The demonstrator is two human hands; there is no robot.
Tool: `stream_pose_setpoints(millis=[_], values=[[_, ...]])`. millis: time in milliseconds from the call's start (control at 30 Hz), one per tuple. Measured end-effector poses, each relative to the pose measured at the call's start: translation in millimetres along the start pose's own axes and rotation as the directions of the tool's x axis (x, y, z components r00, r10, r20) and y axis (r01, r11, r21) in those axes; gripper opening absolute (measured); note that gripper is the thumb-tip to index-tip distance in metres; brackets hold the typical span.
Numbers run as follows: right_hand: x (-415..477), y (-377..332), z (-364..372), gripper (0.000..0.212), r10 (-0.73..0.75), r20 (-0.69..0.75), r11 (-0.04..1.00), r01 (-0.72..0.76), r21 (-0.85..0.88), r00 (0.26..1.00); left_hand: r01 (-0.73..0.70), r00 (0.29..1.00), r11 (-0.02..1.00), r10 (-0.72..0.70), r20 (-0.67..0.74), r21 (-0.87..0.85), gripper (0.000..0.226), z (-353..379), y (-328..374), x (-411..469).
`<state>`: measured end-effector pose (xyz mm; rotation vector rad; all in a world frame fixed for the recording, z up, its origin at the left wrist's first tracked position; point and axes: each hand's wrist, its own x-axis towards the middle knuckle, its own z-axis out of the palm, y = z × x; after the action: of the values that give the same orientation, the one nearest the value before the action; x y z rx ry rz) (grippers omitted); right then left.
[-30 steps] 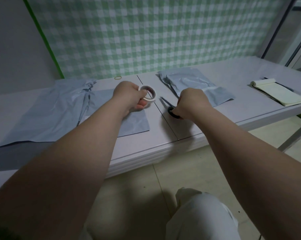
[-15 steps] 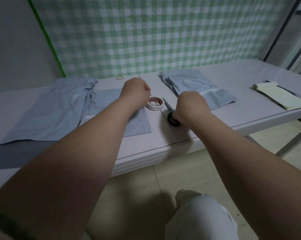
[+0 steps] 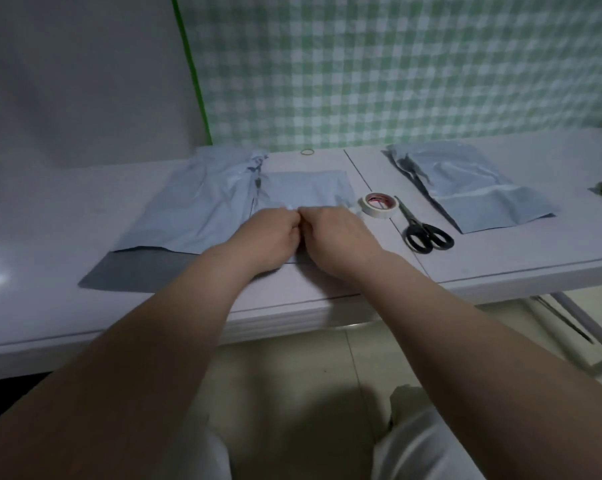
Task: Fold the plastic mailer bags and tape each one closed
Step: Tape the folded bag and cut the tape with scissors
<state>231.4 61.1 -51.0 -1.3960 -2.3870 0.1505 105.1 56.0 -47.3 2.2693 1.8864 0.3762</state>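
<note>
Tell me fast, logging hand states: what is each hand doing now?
Left hand: closed, pressing the folded mailer bag.
Right hand: closed on the same bag; what it pinches cannot be told.

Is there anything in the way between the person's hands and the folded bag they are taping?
Nothing visible. Both the left hand and the right hand rest directly on the folded mailer bag. The tape roll and scissors lie off to the right on the table.
</note>
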Motion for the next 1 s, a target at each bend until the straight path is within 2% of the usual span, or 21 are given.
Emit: stream_pose_setpoints(millis=[133,233,533,833,1000], values=[[0,-2,13,0.026,-0.004,0.100,1.000,0.001,0.027,0.995,-0.033,0.989,0.998,0.026,0.148,0.046,0.048,6,-8,-9],[-1,0,13,0.032,0.027,0.127,1.000,-0.027,-0.006,0.992,-0.019,0.980,0.996,0.001,0.200,0.086,0.051,6,-7,-11],[-5,17,9,0.040,0.168,0.145,0.969,-0.136,-0.205,0.975,0.092,0.981,0.970,-0.127,0.145,0.226,0.052,13,-18,-11],[-11,23,3,0.046,0.283,0.141,0.948,-0.255,-0.190,0.949,0.180,0.961,0.962,-0.217,0.173,0.204,0.064,10,-28,-16],[-15,21,-2,0.047,0.320,0.168,0.938,-0.286,-0.196,0.933,0.222,0.943,0.934,-0.279,0.183,0.279,0.065,3,-28,-23]])
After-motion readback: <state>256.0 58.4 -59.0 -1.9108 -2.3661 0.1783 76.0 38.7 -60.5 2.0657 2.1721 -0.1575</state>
